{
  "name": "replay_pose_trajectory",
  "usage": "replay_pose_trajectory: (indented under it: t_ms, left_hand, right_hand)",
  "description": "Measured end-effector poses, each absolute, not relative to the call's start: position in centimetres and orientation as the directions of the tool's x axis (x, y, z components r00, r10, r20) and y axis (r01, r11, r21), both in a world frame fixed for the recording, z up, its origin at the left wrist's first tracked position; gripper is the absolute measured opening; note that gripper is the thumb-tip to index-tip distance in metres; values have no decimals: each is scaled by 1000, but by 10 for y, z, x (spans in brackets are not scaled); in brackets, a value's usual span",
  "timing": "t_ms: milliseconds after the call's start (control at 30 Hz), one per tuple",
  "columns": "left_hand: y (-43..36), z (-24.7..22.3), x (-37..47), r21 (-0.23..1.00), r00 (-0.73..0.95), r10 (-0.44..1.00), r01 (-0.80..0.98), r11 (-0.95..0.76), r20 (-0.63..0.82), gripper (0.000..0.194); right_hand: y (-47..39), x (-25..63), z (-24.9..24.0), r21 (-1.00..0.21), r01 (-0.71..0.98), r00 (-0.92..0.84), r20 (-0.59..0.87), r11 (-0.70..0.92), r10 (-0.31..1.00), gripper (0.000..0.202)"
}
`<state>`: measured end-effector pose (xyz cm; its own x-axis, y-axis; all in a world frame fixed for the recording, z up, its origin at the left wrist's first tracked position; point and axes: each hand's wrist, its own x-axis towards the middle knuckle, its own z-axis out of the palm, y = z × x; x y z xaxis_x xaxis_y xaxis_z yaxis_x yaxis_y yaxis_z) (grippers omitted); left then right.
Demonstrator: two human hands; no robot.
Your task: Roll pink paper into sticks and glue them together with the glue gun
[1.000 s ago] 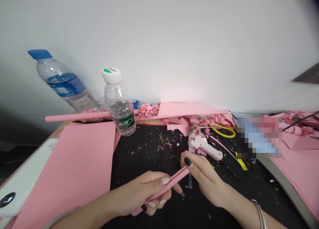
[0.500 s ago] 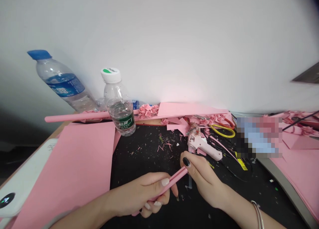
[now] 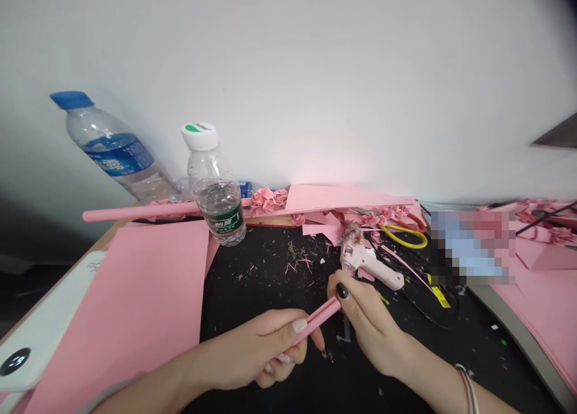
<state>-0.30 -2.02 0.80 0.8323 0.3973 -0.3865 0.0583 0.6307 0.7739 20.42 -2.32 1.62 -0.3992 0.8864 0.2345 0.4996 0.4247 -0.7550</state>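
Observation:
A narrow roll of pink paper [image 3: 319, 319] slants between my hands over the black work surface, its upper end toward the right. Around its lower part my left hand [image 3: 274, 345] is closed, thumb pressed on top. My right hand [image 3: 360, 318] pinches the upper end between thumb and fingers. Just beyond my right hand lies a pale pink glue gun [image 3: 372, 265], its nozzle close to the fingers. Pink paper sheets [image 3: 126, 306] lie flat to the left of my left arm.
A small water bottle [image 3: 220, 203] stands at the back left; a larger blue-capped bottle [image 3: 117, 149] leans against the wall. A long pink tube [image 3: 135, 211], paper roses [image 3: 268, 200], yellow-handled scissors [image 3: 406, 238] and cables line the back. A white device [image 3: 49, 330] sits far left.
The pink roll's lower end no longer shows below my left hand. My right hand has shifted very slightly to the right, still pinching the upper end.

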Motion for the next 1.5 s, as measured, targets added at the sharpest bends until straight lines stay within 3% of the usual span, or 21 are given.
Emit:
replay_pose_trajectory:
  t_ms: [233, 433, 733, 933, 1167, 1500]
  left_hand:
    - [-20, 11, -4, 782, 825, 394, 90, 617, -406, 40]
    - [-18, 11, -4, 777, 827, 393, 81, 624, -402, 38]
    - [-27, 4, 0, 890, 741, 524, 222, 398, -419, 27]
    - [-27, 6, 2, 893, 740, 515, 270, 361, -432, 31]
    - [-28, 13, 2, 915, 713, 574, 335, 223, -402, 23]
    - [-29, 8, 2, 906, 711, 576, 223, 361, -404, 39]
  right_hand:
    - [-17, 211, 19, -714, 434, -505, 312, 550, 805, 29]
    - [-15, 211, 13, -732, 454, -542, 225, 507, 810, 23]
    - [-15, 206, 7, -603, 580, -510, 256, 548, 821, 26]
    - [-21, 202, 5, -594, 635, -470, 212, 494, 857, 27]
    - [-25, 198, 5, -570, 683, -425, 197, 456, 883, 27]
    - [-26, 200, 9, -680, 619, -437, 118, 393, 892, 29]
